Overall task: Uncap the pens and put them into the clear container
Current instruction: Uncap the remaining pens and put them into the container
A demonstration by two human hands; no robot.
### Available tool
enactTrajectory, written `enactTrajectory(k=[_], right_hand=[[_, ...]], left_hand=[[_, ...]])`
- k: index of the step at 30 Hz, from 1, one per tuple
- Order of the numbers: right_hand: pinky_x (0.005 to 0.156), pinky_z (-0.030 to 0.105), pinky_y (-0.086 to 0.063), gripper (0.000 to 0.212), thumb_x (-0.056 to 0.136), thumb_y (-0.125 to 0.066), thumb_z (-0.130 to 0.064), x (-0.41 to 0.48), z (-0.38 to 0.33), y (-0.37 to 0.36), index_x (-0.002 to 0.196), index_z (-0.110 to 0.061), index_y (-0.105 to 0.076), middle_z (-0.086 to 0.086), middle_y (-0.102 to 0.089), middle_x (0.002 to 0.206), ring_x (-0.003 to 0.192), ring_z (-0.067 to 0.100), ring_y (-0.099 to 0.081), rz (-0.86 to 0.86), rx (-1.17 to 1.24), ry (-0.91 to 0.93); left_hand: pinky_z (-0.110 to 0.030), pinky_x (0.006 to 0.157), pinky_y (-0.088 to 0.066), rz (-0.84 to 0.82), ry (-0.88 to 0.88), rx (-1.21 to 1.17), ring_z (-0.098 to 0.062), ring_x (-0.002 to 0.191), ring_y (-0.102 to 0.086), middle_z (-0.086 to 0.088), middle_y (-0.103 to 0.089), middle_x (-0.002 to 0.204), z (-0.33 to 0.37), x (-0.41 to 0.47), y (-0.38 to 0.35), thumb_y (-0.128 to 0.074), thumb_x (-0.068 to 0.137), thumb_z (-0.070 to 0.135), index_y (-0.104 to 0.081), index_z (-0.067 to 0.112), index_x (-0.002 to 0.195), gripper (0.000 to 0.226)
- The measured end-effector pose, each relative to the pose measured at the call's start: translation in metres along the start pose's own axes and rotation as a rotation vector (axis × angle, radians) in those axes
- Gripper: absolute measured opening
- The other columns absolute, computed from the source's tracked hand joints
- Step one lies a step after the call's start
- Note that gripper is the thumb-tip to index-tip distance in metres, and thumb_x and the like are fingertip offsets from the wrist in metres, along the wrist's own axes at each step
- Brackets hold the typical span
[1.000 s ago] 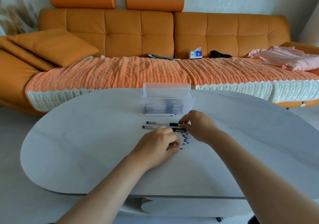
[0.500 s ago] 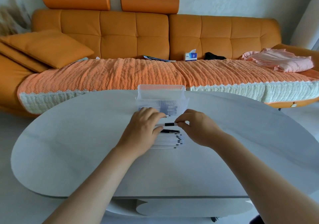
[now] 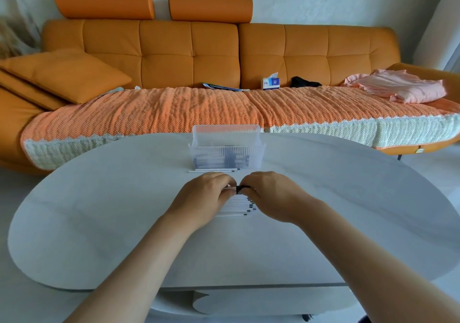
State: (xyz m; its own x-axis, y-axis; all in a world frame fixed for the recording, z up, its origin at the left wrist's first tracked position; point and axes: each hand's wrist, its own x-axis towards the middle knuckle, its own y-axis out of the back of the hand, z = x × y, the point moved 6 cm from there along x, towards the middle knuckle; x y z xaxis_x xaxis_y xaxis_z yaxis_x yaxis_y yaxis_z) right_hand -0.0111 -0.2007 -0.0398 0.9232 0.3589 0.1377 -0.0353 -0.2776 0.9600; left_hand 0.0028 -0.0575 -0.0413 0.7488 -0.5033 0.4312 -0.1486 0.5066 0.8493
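Note:
One white pen with a black cap [image 3: 239, 188] is held between both hands just above the table. My left hand [image 3: 204, 198] grips its barrel; my right hand [image 3: 270, 195] pinches the black cap end. Under the hands lies a row of several white capped pens [image 3: 239, 206], partly hidden. The clear ribbed container [image 3: 226, 148] stands just beyond, with dark pens and caps visible through its wall. Two white pens [image 3: 214, 170] lie against its front.
All of this sits on an oval grey table [image 3: 99, 210]. Behind it is an orange sofa [image 3: 189, 56] with a woven cover, a loose cushion [image 3: 64, 73], a tissue box [image 3: 270, 83] and pink cloth [image 3: 398, 89].
My left hand left the pen row, went up toward the container, then closed on the pen's barrel. The pen rose off the table and both hands came together on it.

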Motion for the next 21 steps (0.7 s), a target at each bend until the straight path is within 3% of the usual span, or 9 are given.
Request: enactTrajectory(k=[5,10,15,19,21], right_hand=[[0.068,0.039,-0.047,0.021,0.104,-0.04,-0.025,-0.001,0.002,-0.005,0.099,-0.018,-0.059,-0.002,-0.06,0.085,0.076,0.021,-0.055,0.004,0.025,0.014],[0.056,0.037,-0.034,0.021,0.105,-0.039,-0.025,-0.003,0.0,0.001,0.087,-0.019,-0.048,-0.003,-0.05,0.067,0.061,0.023,-0.047,0.049,0.011,0.027],[0.054,0.038,-0.034,0.025,0.105,-0.04,-0.031,-0.006,0.003,0.003,0.092,-0.014,-0.055,0.0,-0.05,0.064,0.056,0.022,-0.044,0.043,0.03,0.005],[0.058,0.031,-0.039,0.021,0.102,-0.046,-0.037,-0.005,0.012,0.008,0.1,-0.023,-0.06,-0.007,-0.056,0.07,0.062,0.011,-0.05,0.0,0.198,-0.066],[0.06,0.031,-0.04,0.017,0.099,-0.047,-0.039,-0.007,0.021,0.007,0.105,-0.025,-0.055,-0.007,-0.058,0.076,0.067,0.009,-0.052,-0.014,0.195,-0.127]], left_hand=[[-0.03,0.067,-0.047,0.005,0.013,0.01,-0.011,0.082,-0.058,0.012,-0.065,0.091,0.003,0.0,0.003,-0.059,0.094,0.032,-0.063,0.025,0.095,0.008],[-0.03,0.068,-0.048,0.006,0.042,-0.008,-0.01,0.081,-0.058,0.013,-0.066,0.089,0.006,0.002,0.005,-0.058,0.094,0.034,-0.063,0.027,0.093,0.008],[-0.034,0.069,-0.049,-0.024,0.06,-0.044,-0.01,0.08,-0.059,0.013,-0.065,0.087,0.005,0.004,0.003,-0.06,0.094,0.031,-0.061,0.027,0.091,0.005],[-0.031,0.067,-0.048,-0.022,0.069,-0.033,-0.01,0.08,-0.059,0.015,-0.064,0.086,0.003,0.006,0.005,-0.059,0.093,0.032,-0.061,0.03,0.091,0.004],[-0.028,0.066,-0.045,-0.017,0.09,-0.007,-0.009,0.082,-0.059,0.017,-0.064,0.088,-0.002,0.007,0.007,-0.058,0.094,0.033,-0.061,0.031,0.092,0.004]])
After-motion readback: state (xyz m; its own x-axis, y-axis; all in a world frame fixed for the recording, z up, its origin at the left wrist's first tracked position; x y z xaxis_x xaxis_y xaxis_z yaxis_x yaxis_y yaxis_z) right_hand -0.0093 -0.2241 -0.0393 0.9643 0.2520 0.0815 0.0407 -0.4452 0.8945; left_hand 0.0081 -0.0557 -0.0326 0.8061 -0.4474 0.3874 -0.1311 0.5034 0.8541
